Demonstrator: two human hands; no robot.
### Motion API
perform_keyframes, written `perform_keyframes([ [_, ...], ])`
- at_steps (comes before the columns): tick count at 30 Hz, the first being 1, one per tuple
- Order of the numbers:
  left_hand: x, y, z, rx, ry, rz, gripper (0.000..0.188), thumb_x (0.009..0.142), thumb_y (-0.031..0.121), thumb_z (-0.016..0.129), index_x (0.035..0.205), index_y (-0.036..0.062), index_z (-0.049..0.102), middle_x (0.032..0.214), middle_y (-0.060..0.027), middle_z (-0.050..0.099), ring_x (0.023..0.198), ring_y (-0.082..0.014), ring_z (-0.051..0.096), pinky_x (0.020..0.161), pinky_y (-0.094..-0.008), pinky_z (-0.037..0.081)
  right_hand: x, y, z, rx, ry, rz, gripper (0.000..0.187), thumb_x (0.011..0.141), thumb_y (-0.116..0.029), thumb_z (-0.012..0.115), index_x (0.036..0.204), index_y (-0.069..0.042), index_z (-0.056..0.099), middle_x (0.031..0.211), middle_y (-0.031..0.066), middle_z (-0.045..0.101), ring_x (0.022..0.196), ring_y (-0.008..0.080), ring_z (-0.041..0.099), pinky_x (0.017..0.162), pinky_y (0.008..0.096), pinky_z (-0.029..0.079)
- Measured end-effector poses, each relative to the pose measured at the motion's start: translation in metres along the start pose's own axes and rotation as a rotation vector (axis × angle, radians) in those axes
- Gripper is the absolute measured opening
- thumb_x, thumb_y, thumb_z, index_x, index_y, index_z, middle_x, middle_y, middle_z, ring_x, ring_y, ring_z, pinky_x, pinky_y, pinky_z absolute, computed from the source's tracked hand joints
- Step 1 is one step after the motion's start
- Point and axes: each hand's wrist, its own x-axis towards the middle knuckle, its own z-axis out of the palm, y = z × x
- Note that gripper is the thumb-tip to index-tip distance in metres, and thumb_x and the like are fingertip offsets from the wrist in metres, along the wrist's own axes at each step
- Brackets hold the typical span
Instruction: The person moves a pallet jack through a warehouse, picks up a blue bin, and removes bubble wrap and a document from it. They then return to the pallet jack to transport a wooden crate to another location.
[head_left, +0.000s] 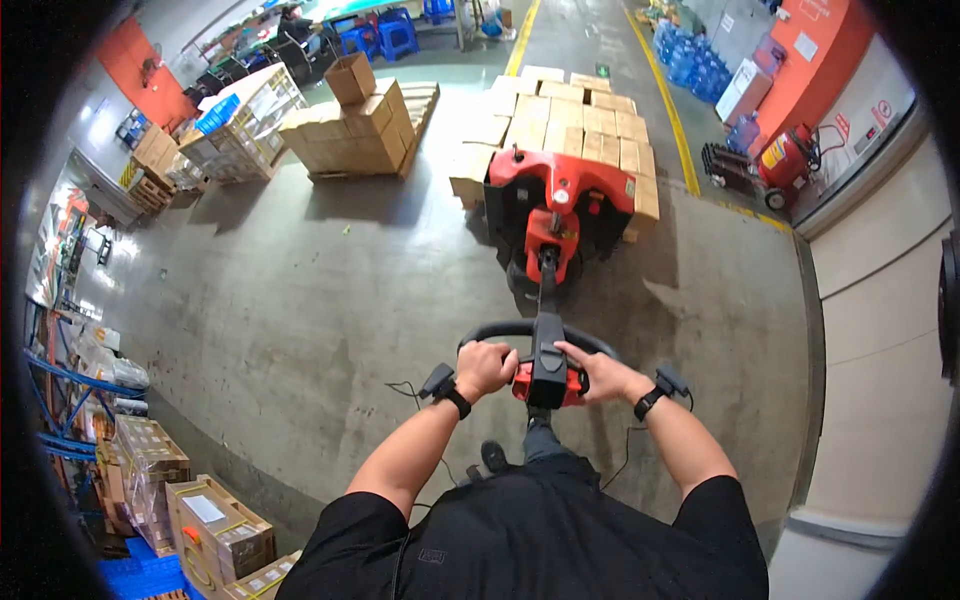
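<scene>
The black handle (505, 328) of a red pallet truck (562, 178) is held at its left side by the left grip (487, 368), with the fingers curled shut around it. The right side of the same handle is touched by the right grip (604, 377). One digit is stretched toward the black middle part (549, 360), but the other fingers are mostly hidden, so how far this grip is closed cannot be told. A black band (456, 403) is worn on the left wrist and another black band (649, 403) on the right, and a small dark box (437, 380) is seen by the left one. The truck is placed straight ahead, joined to the handle by a dark pole (547, 290). Behind its red body, many brown boxes (570, 118) are stacked close together. All this is held up by the gray floor (400, 260). Farther left, more brown boxes (345, 132) are piled on a wooden pallet (421, 112), with one box (351, 78) set on top. On the right, a yellow line (665, 100) is painted, and a big red fire extinguisher (785, 160) is parked near the wall. Blue water jugs (690, 65) are gathered beyond it. At the lower left, wrapped boxes (220, 530) can be seen.
</scene>
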Motion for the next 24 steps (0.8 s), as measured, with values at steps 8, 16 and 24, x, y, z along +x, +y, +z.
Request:
perform_keyframes([
  [8, 0.01, 0.005, -0.003, 0.029, -0.02, -0.033, 0.037, 0.089, 0.037, 0.056, 0.07, 0.0101, 0.073, 0.065, -0.0145, 0.067, 0.065, -0.0359, 0.067, 0.064, -0.0473, 0.053, 0.003, 0.014, -0.004, -0.007, 0.012, -0.03, 0.109, 0.068, -0.026, 0.085, 0.158, -0.014, 0.024, 0.097, 0.0251, 0.069, 0.089, 0.0428, 0.068, 0.08, 0.0439, 0.052],
  [16, 0.013, 0.004, -0.008, 0.033, -0.005, -0.052, 0.037, 0.089, 0.037, 0.056, 0.07, 0.0108, 0.073, 0.065, -0.014, 0.067, 0.064, -0.0357, 0.067, 0.063, -0.0468, 0.053, 0.005, -0.001, -0.017, 0.006, -0.004, -0.046, 0.109, 0.068, -0.03, 0.084, 0.158, -0.013, 0.025, 0.092, 0.0272, 0.069, 0.089, 0.044, 0.068, 0.08, 0.0451, 0.052],
  [24, 0.018, 0.008, -0.011, 0.035, -0.046, -0.027, 0.039, 0.091, 0.038, 0.054, 0.07, 0.0125, 0.073, 0.067, -0.0119, 0.068, 0.067, -0.0348, 0.067, 0.064, -0.0478, 0.053, 0.0, -0.002, -0.022, -0.019, 0.007, -0.02, 0.11, 0.066, -0.031, 0.083, 0.159, -0.016, 0.025, 0.092, 0.0295, 0.069, 0.09, 0.0447, 0.069, 0.083, 0.0467, 0.054],
])
